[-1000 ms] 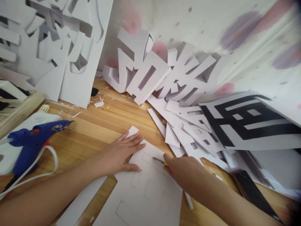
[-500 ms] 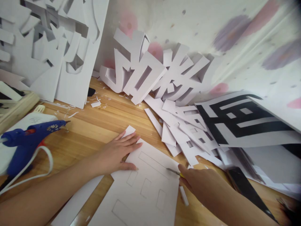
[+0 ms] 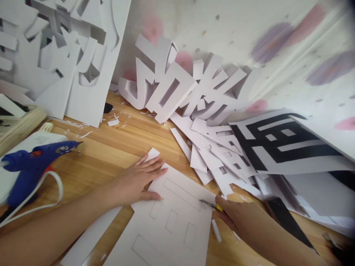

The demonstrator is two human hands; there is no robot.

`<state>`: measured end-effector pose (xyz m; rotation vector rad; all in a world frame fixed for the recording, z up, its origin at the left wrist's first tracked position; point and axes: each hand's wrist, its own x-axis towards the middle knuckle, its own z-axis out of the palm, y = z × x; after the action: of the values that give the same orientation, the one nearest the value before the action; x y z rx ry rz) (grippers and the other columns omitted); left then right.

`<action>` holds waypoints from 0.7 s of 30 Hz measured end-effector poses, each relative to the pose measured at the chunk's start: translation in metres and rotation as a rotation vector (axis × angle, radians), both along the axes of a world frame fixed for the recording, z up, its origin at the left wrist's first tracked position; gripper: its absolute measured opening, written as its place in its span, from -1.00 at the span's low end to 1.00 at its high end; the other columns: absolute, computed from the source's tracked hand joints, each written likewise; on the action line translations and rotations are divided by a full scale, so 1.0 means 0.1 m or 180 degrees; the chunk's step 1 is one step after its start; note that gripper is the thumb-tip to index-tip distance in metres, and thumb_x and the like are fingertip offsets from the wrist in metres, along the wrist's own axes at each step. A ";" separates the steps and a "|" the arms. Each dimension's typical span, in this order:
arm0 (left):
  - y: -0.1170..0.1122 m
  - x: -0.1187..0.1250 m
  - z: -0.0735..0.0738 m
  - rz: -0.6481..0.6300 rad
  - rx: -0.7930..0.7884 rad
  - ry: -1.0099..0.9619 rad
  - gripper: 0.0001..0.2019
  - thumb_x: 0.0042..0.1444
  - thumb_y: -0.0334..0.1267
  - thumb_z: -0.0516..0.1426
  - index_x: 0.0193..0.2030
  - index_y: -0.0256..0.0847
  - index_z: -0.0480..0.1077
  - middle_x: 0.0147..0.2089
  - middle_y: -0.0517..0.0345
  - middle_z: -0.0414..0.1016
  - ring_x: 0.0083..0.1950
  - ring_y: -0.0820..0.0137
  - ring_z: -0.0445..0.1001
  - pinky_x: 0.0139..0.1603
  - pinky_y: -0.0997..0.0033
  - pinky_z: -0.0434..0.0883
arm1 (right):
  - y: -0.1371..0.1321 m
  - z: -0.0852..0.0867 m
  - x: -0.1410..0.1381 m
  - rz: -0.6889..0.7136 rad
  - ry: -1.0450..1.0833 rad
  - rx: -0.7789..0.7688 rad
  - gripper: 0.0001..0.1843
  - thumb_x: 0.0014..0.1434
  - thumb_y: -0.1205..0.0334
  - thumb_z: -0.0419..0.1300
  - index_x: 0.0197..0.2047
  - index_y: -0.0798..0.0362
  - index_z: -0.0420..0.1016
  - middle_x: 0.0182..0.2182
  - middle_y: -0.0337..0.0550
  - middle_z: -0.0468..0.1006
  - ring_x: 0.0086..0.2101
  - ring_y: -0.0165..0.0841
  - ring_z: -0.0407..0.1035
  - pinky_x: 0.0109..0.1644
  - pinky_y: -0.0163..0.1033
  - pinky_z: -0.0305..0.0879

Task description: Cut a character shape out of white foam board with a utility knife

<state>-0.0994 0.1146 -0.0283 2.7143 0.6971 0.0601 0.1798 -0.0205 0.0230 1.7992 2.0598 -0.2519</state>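
A white foam or card sheet (image 3: 177, 207) lies on the wooden table, with several rectangles outlined on it in thin lines. My left hand (image 3: 141, 181) rests flat on its upper left part, fingers spread and pressing it down. In my right hand (image 3: 230, 212) is a craft knife (image 3: 209, 204) with a yellow handle. Its blade points left and meets the sheet near the right end of the long upper rectangle. Most of the handle is hidden inside the fingers. A small white strip (image 3: 216, 231) lies just below the right hand.
A blue glue gun (image 3: 41, 159) with a white cord lies at left. White cut-out letters (image 3: 172, 85) lean against the wall. White offcuts (image 3: 222, 155), a black-printed sheet (image 3: 288, 140) and a dark flat object (image 3: 288, 221) lie at right. Cut white panels (image 3: 63, 62) stand back left.
My right hand and the knife have shifted slightly to the right, the blade moving toward the right end of the long rectangle. My left hand has stayed in place.
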 end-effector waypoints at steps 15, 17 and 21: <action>0.02 -0.06 -0.07 0.0334 0.0394 -0.0129 -0.29 0.11 0.28 -0.16 0.28 -0.12 0.04 0.35 0.06 -0.13 0.36 0.27 -0.17 0.31 0.17 -0.25 | -0.07 -0.04 -0.50 -0.0070 0.0268 0.0143 -0.85 0.16 0.28 0.01 -0.46 0.01 0.22 -0.60 -0.23 0.47 -0.59 -0.31 0.39 -0.58 -0.29 -0.23; 0.06 -0.07 -0.09 0.0468 0.0474 -0.0163 -0.28 0.11 0.27 -0.15 0.28 -0.15 0.05 0.34 0.04 -0.09 0.36 0.25 -0.15 0.31 0.16 -0.23 | -0.06 -0.04 -0.62 -0.0028 0.0435 0.0208 -0.82 0.17 0.26 0.00 -0.47 0.00 0.20 -0.60 -0.25 0.46 -0.60 -0.33 0.38 -0.58 -0.29 -0.22; 0.04 -0.07 -0.08 0.0570 0.0569 -0.0178 -0.35 0.17 0.20 -0.16 0.26 -0.19 0.08 0.34 0.02 -0.06 0.36 0.24 -0.14 0.31 0.12 -0.23 | -0.08 -0.03 -0.79 0.0085 0.0498 0.0390 -0.86 0.15 0.27 0.00 -0.46 -0.03 0.18 -0.64 -0.29 0.41 -0.66 -0.34 0.32 -0.63 -0.26 -0.27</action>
<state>-0.1060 0.1190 -0.0361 2.7971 0.9584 0.2515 0.1005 -0.0287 0.0197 1.8752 2.2501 -0.2720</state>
